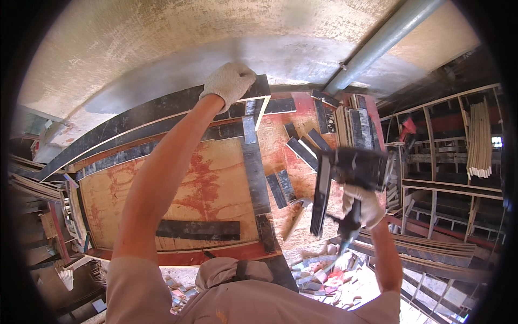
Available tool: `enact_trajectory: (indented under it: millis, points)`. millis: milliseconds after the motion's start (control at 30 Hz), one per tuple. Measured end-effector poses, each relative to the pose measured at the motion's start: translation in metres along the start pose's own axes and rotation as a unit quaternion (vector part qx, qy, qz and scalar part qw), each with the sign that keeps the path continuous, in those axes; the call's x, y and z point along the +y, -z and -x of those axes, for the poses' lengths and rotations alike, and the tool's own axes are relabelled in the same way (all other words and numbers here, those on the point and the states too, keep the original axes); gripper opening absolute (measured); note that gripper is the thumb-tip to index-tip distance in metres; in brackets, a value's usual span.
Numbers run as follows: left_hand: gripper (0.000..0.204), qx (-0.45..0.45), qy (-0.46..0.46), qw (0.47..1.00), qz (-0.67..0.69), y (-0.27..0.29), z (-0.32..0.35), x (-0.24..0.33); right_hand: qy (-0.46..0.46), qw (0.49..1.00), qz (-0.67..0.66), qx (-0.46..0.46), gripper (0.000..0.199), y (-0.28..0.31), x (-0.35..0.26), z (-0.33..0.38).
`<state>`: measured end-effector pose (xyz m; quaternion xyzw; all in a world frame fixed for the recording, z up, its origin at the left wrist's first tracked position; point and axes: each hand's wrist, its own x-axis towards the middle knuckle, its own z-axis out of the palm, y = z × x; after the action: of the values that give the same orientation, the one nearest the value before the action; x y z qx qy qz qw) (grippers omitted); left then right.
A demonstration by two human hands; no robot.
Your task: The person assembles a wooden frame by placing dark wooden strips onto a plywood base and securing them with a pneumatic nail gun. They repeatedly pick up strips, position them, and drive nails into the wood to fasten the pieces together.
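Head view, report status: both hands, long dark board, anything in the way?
Left hand on long dark board, near its right end. Right hand gripping nail gun, apart from board. Loose dark strip on panel.

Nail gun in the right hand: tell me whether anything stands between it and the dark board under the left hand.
Nothing visible blocks the nail gun from the dark board; only loose black pieces lie low between them.

The gloves (227, 85) are off-white, the nail gun (357, 164) black, the plank (167, 106) black with pale edges, the panel (178, 186) tan blotched red.
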<state>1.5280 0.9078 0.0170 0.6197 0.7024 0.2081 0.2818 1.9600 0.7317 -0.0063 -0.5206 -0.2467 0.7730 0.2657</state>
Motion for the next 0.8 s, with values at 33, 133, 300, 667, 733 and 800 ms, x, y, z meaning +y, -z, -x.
enact_trajectory:
  millis: [33,133,300,667,733,800]
  points:
    - [0.033,-0.008,0.000,1.000,-0.004,-0.002,-0.003,0.005,0.019,0.996,0.087,-0.026,0.042,-0.005,-0.027,-0.005]
    - [0.033,0.012,-0.011,1.000,-0.008,-0.010,-0.010,-0.008,0.076,0.968,0.224,-0.077,0.024,-0.067,-0.105,-0.023]
    - [0.032,0.042,-0.014,0.999,0.006,-0.017,-0.011,-0.012,0.088,0.920,0.372,-0.089,0.004,-0.133,-0.196,-0.044]
    - [0.033,0.051,-0.021,0.998,-0.009,-0.014,-0.006,-0.011,0.026,0.880,0.475,-0.009,0.011,-0.172,-0.223,-0.063]
    - [0.034,0.048,-0.017,0.999,-0.009,-0.015,-0.005,-0.010,0.024,0.877,0.479,-0.033,0.010,-0.169,-0.228,-0.064]
    - [0.034,0.046,-0.016,0.999,0.000,-0.014,-0.007,-0.010,0.033,0.868,0.496,-0.027,0.004,-0.174,-0.228,-0.063]
